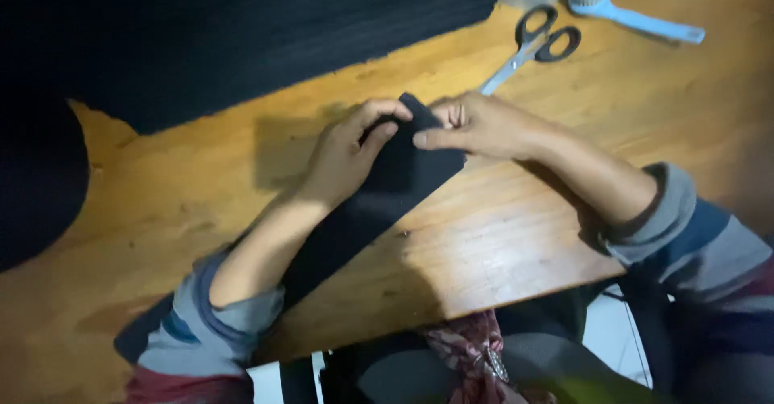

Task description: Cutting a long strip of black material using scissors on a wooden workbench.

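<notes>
Dim lighting was recorded over a wooden bench [500, 235], whose near edge ran diagonally from lower left to right, just above the lap. A narrow black strip [379, 202] lay across the bench, its far end raised near the middle and its near end running off toward the left sleeve and the edge.

The left hand [343, 158] was seen curled over the strip's far end, fingers closed on the cloth. The right hand [484, 126] was pressed against the same end from the other side, thumb laid flat on the fabric. Both hands were thus together and clamped on the strip.

A large black cloth [242, 33] was noted covering the far left of the bench, well apart from the hands. Scissors [536, 45] lay just beyond the right hand, blades pointing toward it. A blue tool [637, 17] rested farther off, near the far right corner.

Risks judged: the pinch could slip, since only the tip was held and most of the strip lay loose; the trailing end could be dragged off the near edge by its own weight. A sweep of the right hand away from the body could strike the scissor blades.

Open room was found to the right of the strip and in front of the left hand; little was left behind the right hand.
</notes>
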